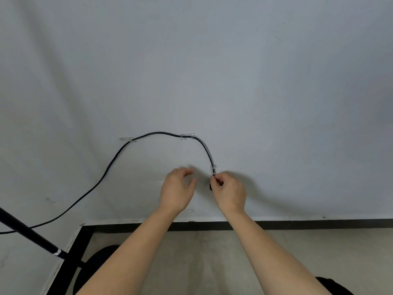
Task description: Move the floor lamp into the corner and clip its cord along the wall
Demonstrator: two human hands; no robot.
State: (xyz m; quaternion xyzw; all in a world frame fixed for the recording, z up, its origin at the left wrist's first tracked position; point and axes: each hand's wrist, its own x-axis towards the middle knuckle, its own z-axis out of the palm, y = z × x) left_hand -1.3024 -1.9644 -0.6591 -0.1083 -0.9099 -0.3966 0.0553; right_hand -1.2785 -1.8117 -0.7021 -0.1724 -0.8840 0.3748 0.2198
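A black cord (110, 165) runs up the white wall (212, 71) from the lower left and arcs through clear clips. One clip (126, 139) sits at the left, a second clip (187, 136) at the top of the arc, a third clip (212, 168) lower right. My right hand (228, 191) pinches the cord just below the third clip. My left hand (177, 190) hovers beside it, fingers curled apart, holding nothing. The floor lamp's black pole (27, 232) slants in the lower-left corner above its round black base (95, 267).
A black baseboard (319, 224) lines the bottom of the wall and turns at the corner on the left. Beige floor (212, 262) lies below. A dark object (333, 286) shows at the bottom right edge.
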